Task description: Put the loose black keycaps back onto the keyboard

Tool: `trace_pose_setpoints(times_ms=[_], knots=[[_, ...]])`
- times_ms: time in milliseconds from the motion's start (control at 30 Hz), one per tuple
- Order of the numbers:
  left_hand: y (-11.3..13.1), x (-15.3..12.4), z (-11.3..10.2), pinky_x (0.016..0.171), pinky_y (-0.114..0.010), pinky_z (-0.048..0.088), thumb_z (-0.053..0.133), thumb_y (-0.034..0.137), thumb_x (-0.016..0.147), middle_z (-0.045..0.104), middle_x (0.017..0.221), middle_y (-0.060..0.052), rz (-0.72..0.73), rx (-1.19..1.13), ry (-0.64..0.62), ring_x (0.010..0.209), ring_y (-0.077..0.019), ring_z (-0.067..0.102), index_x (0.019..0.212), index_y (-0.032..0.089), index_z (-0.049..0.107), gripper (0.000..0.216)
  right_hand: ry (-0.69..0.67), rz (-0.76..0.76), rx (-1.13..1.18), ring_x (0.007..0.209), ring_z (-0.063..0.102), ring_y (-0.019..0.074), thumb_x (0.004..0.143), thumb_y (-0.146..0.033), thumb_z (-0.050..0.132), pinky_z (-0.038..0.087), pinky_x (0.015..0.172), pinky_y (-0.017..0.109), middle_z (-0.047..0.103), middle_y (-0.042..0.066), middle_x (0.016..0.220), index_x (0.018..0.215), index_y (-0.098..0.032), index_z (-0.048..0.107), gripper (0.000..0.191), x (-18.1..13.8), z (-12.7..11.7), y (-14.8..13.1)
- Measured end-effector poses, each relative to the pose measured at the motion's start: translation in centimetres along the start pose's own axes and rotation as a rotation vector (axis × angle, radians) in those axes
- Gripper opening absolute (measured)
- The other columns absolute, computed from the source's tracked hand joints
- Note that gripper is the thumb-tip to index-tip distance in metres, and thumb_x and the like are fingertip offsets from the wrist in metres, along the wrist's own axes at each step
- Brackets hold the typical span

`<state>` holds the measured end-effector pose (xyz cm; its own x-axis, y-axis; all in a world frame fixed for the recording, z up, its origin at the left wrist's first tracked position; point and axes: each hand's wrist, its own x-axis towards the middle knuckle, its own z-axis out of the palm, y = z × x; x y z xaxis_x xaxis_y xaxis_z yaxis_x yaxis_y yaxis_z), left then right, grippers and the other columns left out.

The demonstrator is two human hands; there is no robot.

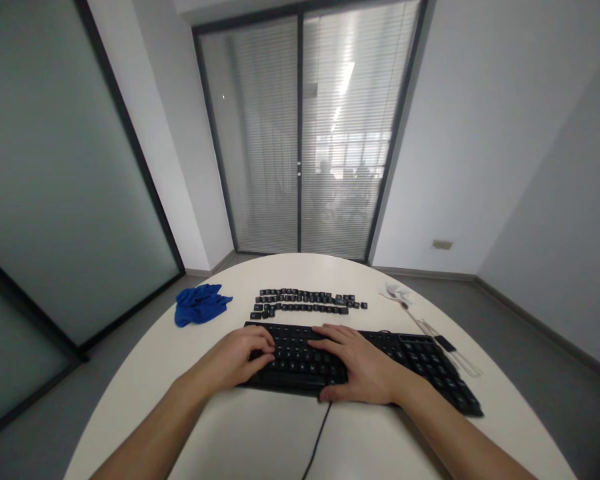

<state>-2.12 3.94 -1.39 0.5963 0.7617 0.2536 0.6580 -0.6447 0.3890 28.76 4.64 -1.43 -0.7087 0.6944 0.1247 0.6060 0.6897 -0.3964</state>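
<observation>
A black keyboard [300, 365] lies near the front of the table, some of its key places without caps along the upper rows. Over its left end, my left hand [243, 353] has curled fingers, with the fingertips and thumb drawn in close at the keys. Whatever sits between those fingertips is hidden or too small to make out. My right hand [360, 367] rests on the middle of the keyboard with its fingers spread and its thumb at the front edge. Behind the keyboard, loose black keycaps [305, 300] lie sorted in rows.
A crumpled blue cloth [200, 303] lies at the table's left. On the right are a wire keycap puller [446, 343] and a whitish crumpled item [396, 293]. A black cable [319, 440] runs off the front. The round white table [180, 400] has a curved edge.
</observation>
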Motion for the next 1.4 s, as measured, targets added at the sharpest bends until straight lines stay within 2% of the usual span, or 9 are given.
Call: trace_pose_setpoints(times_ms=[167,367,467,633,733,933,1067,1200,1400], knots=[[1.8,-0.1,-0.9,0.083,-0.03,0.05,0.059,0.031,0.094,0.072,0.106,-0.003,-0.008,0.201,-0.033,0.097,-0.0202,0.064,0.092,0.025,0.077,0.018,0.001,0.003,-0.01,0.141,0.039,0.0377,0.069,-0.065,0.076,0.029,0.116,0.055,0.043,0.012,0.155,0.142,-0.026,0.056,0.085,0.0,0.1,0.0],[2.4,0.0,-0.3,0.083,-0.03,0.05,0.057,0.029,0.094,0.072,0.107,-0.001,-0.062,0.221,-0.027,0.095,-0.0199,0.065,0.081,0.025,0.075,0.023,0.001,0.008,-0.01,0.14,0.04,0.0383,0.066,-0.07,0.076,0.029,0.116,0.056,0.043,0.013,0.155,0.142,-0.025,0.056,0.09,0.1,-0.1,-0.2],[1.3,0.0,0.2,0.086,-0.031,0.051,0.055,0.029,0.096,0.073,0.105,-0.001,-0.073,0.186,0.053,0.097,-0.0191,0.065,0.087,0.024,0.071,0.019,-0.007,0.011,-0.01,0.14,0.04,0.0383,0.067,-0.072,0.075,0.029,0.117,0.055,0.042,0.014,0.156,0.142,-0.024,0.056,0.091,0.1,-0.3,-0.4],[-1.9,0.1,0.8,0.099,-0.036,0.048,0.051,0.031,0.099,0.072,0.116,-0.002,-0.155,0.189,0.294,0.112,-0.0205,0.062,0.107,0.026,0.069,0.02,-0.013,0.007,-0.003,0.141,0.039,0.0382,0.066,-0.072,0.075,0.028,0.117,0.055,0.043,0.013,0.155,0.142,-0.024,0.056,0.092,0.1,-0.4,-0.4],[-3.3,0.1,1.2,0.103,-0.039,0.046,0.05,0.034,0.099,0.071,0.118,-0.002,-0.214,0.148,0.337,0.113,-0.0213,0.062,0.108,0.025,0.07,0.024,-0.009,0.005,0.001,0.14,0.04,0.0378,0.066,-0.071,0.076,0.029,0.117,0.054,0.043,0.013,0.155,0.142,-0.023,0.056,0.092,0.1,-0.4,-0.4],[-5.1,0.1,1.9,0.088,-0.035,0.053,0.048,0.042,0.097,0.074,0.11,-0.004,-0.344,-0.005,0.437,0.101,-0.0225,0.067,0.103,0.023,0.072,0.031,-0.038,0.007,0.001,0.141,0.039,0.0377,0.066,-0.066,0.077,0.028,0.118,0.054,0.044,0.012,0.155,0.142,-0.022,0.056,0.089,0.1,-0.7,-0.5],[-7.4,0.0,2.4,0.089,-0.036,0.054,0.05,0.044,0.095,0.073,0.113,-0.005,-0.398,-0.037,0.482,0.099,-0.0235,0.068,0.105,0.023,0.073,0.033,-0.058,0.002,-0.005,0.141,0.04,0.0368,0.066,-0.062,0.078,0.029,0.118,0.052,0.044,0.011,0.155,0.142,-0.022,0.056,0.089,-0.1,-1.0,-0.5],[-9.2,0.1,2.8,0.096,-0.038,0.051,0.052,0.042,0.092,0.072,0.119,-0.007,-0.425,-0.051,0.443,0.105,-0.0248,0.067,0.114,0.022,0.072,0.035,-0.069,-0.006,-0.01,0.141,0.04,0.0365,0.066,-0.062,0.078,0.029,0.118,0.052,0.044,0.011,0.155,0.143,-0.023,0.056,0.088,-0.2,-1.1,-0.5],[-9.7,0.5,3.2,0.1,-0.037,0.046,0.054,0.032,0.09,0.07,0.124,-0.004,-0.379,-0.024,0.376,0.113,-0.0247,0.063,0.116,0.027,0.072,0.032,-0.071,0.002,-0.007,0.141,0.04,0.0368,0.067,-0.061,0.078,0.029,0.118,0.052,0.044,0.012,0.155,0.142,-0.021,0.056,0.088,-0.2,-1.3,-0.8]])
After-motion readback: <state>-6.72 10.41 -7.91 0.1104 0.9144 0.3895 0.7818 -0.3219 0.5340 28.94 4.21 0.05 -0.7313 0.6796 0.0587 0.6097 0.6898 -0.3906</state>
